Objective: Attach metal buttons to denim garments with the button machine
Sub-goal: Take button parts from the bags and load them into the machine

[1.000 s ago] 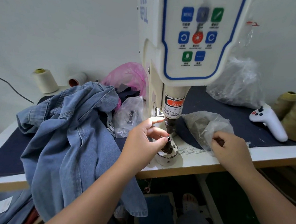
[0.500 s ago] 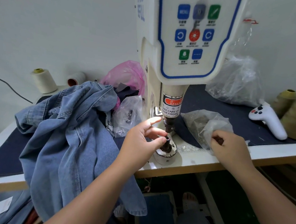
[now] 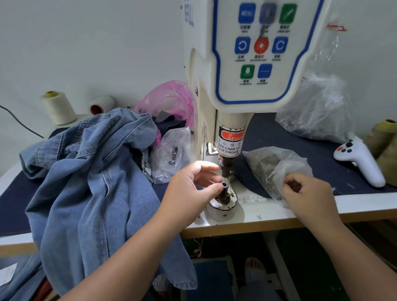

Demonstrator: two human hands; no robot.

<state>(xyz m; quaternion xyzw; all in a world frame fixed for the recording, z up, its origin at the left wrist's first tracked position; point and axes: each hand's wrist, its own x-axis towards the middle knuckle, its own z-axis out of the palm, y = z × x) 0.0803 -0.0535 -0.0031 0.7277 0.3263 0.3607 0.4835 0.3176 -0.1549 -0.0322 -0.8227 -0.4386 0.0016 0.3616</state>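
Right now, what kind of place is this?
Probably a clothing workshop or small garment factory. A button machine stands on the table, a denim garment is heaped beside it, and thread cones sit by the wall.
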